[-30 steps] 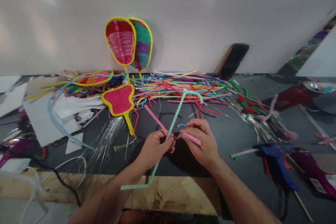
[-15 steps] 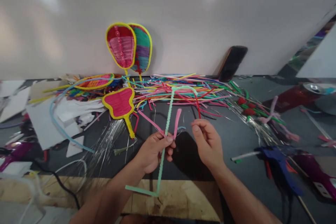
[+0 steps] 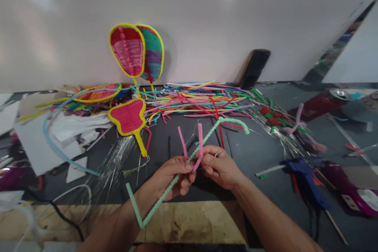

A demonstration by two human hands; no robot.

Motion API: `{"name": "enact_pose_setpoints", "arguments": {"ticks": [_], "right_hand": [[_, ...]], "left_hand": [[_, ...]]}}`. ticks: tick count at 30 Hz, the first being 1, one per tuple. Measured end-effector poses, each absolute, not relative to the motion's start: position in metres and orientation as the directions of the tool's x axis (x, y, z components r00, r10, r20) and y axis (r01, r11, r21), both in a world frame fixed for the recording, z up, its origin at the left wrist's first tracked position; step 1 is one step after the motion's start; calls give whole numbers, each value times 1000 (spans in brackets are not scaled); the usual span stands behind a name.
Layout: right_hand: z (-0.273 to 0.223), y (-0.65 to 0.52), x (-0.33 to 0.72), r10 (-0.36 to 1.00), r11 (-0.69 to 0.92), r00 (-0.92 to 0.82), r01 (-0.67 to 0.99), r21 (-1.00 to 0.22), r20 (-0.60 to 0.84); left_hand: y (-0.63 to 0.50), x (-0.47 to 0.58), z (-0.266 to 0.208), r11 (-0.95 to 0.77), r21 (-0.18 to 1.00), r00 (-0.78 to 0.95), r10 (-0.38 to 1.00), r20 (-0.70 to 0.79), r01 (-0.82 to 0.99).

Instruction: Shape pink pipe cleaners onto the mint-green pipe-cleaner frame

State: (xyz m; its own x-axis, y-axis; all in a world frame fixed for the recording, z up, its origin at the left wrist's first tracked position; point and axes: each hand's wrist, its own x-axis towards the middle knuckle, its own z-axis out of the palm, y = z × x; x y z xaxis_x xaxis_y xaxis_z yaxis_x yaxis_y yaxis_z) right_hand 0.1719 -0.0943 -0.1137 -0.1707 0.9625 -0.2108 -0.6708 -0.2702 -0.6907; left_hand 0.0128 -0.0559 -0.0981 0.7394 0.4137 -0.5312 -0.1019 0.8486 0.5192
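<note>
tabletop (image 3: pixel 245 145) clutter (image 3: pixel 195 102) (phone (image 3: pixel 254 68), glue gun (image 3: pixel 307 181)) borders left hand (image 3: pixel 176 173), pinching green stem (image 3: pixel 161 200), and right hand (image 3: pixel 223 167), grip unclear.

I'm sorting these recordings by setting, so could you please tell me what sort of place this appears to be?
Probably a craft-making workspace: a heap of multicoloured pipe cleaners, what looks like a blue glue gun, and a yellow-edged, red-and-pink hand fan standing up behind.

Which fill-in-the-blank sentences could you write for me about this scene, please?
The left hand holds a twisted, light-green pipe-cleaner stem and a bent, fuzzy ____ pipe cleaner.
The magenta fan with a wavy outline has a ____ border.
The blue plastic glue gun lies on the person's ____ side.
Missing: pink; yellow; right.
</note>
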Motion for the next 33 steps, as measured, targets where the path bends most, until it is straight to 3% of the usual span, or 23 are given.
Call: {"name": "enact_pose_setpoints", "arguments": {"ticks": [11,20,25,27,30,33], "right_hand": [[-115,-94,170,936,-351,-207,-620,-702,-285],[-115,-91,169,910,-394,-180,-656,-644,-373],[-120,-91,164,934,-333,-139,-668,-666,-328],[-122,-92,164,964,-237,-41,-582,-778,-263],[-122,-95,165,992,-8,117,-250,-968,-38],[-117,-97,167,957,251,125,101,-963,263]], "left_hand": [[-58,10,-105,817,568,790,412,-455,-99],[-57,14,-103,778,606,734,509,-450,-168],[-52,14,-95,756,593,643,604,-472,-275],[-50,13,-94,745,585,602,637,-482,-321],[-49,13,-95,701,615,521,699,-489,-362],[-49,14,-97,606,716,427,781,-455,-346]]}}
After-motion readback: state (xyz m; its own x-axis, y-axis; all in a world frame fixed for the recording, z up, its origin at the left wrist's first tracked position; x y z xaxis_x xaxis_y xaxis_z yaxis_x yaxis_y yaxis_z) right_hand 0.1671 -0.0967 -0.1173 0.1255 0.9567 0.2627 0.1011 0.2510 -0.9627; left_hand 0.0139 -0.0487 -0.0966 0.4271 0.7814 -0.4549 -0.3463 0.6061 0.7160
